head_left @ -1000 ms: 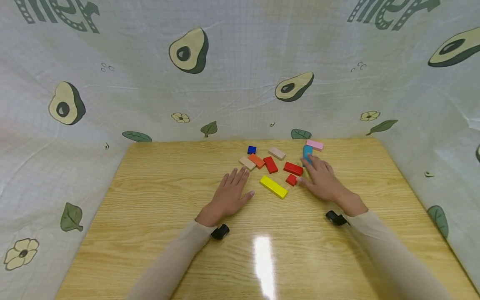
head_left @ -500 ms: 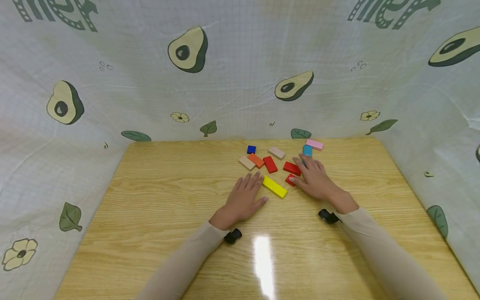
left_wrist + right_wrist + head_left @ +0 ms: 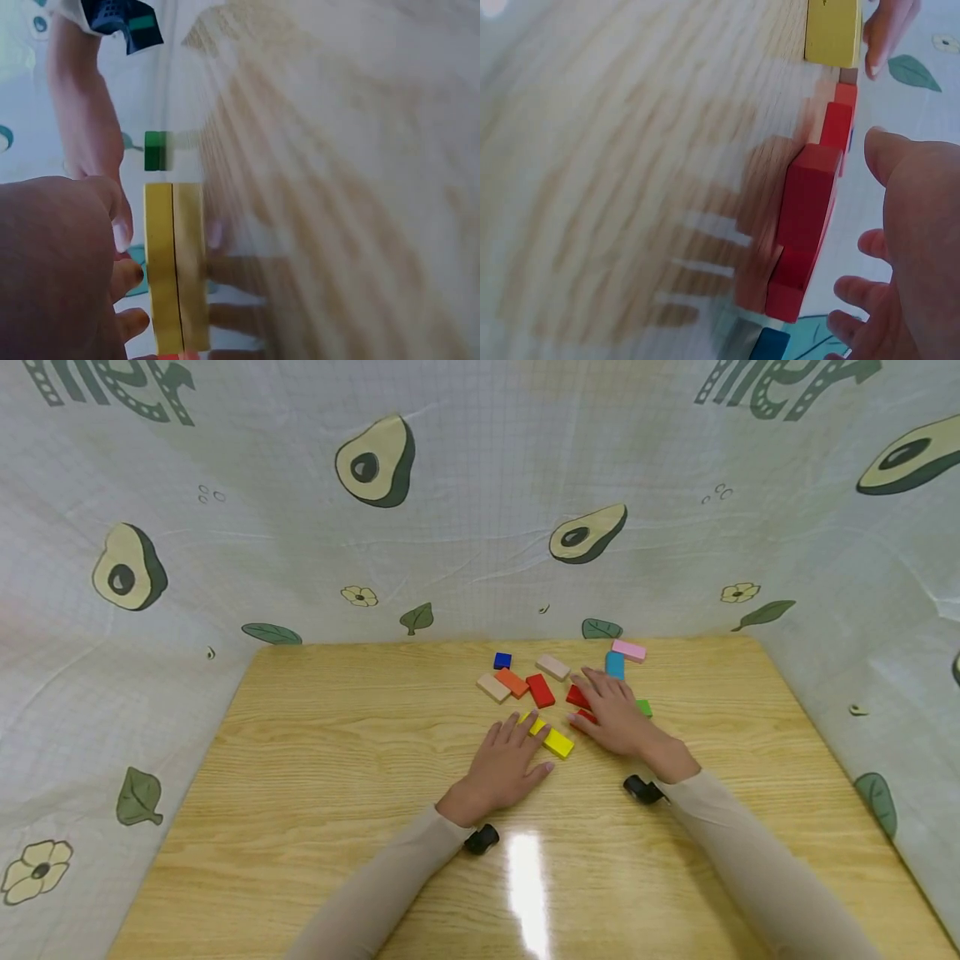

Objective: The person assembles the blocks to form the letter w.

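My left hand [image 3: 508,770], fingers spread, hovers over or touches the upper end of a long yellow block [image 3: 558,743]; contact is hard to tell. In the left wrist view, fingertips appear just beyond the same yellow block [image 3: 161,277]. My right hand [image 3: 618,722] spreads over a red oblong block [image 3: 577,696] and a small red block [image 3: 583,719], partly covering both. The right wrist view has its fingers extended above the red block [image 3: 808,199], with nothing pinched. A green block [image 3: 644,708] shows beside the right hand, partly hidden by it.
Behind the hands lie a blue block [image 3: 615,666], a pink block [image 3: 629,650], a beige block [image 3: 552,667], another red block [image 3: 540,691], an orange block [image 3: 512,682], a second beige block [image 3: 493,687] and a dark blue block [image 3: 502,661]. A patterned curtain [image 3: 480,552] borders the wooden table [image 3: 337,760].
The left hand has moved right, from beside the beige block to above the yellow one. My right hand has shifted left from the blue block over the red ones, uncovering the green block.
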`<state>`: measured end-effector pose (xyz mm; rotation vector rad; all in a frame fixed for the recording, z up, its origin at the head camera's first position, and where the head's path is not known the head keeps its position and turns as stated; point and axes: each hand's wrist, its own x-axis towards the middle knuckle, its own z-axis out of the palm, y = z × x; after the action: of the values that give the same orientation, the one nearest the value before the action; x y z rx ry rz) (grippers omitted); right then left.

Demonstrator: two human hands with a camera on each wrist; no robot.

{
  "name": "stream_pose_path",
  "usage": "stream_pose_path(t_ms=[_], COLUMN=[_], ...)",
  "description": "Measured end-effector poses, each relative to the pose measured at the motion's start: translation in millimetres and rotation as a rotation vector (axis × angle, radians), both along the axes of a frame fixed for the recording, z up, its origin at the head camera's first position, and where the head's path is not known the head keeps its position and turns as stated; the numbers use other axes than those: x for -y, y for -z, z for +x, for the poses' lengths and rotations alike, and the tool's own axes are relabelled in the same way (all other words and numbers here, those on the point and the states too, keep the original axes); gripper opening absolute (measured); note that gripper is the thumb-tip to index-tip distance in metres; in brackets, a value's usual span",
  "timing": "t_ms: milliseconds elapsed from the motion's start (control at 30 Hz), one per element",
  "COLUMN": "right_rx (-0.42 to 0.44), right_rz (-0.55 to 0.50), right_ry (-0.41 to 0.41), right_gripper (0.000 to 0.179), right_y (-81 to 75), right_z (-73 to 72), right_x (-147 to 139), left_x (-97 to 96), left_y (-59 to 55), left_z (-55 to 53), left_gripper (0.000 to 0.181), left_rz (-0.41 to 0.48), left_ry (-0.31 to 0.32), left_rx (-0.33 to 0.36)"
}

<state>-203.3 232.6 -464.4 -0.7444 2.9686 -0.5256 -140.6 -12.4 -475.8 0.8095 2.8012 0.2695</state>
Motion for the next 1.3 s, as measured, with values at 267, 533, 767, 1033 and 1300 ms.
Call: stream_pose_path(t_ms=[267,533,767,1033,1300], right_rx=[-0.015,-0.020,-0.020,-0.015,-0.013], right_rz=[0.008,0.034,0.027,0.031,0.035], right_ry=[-0.013,-0.014,-0.020,-0.020,-0.022], right_gripper=[0.071,0.069,0.068,0.069,0.069], right_y=[2.9,2.7,1.9,0.9,3.1], right_z=[-5.0,-8.2,-9.9,-12.1,-16.1], right_x=[6,11,15,19,21], left_x=[-3.0,-2.7,-7.1,-10.9,-14.4], left_y=[0.2,-8.2,-12.0,-9.8,-8.6], left_z=[-0.2,-1.1,1.2,-1.4,-0.7], left_gripper=[0.064,0.053,0.052,0.053,0.057], left_rz=[-0.049,-0.083,-0.070,-0.032,-0.057], left_ry=[0.010,0.002,-0.055,-0.063,-0.081], left_rx=[-0.033,-0.093,-0.101,-0.112,-0.151])
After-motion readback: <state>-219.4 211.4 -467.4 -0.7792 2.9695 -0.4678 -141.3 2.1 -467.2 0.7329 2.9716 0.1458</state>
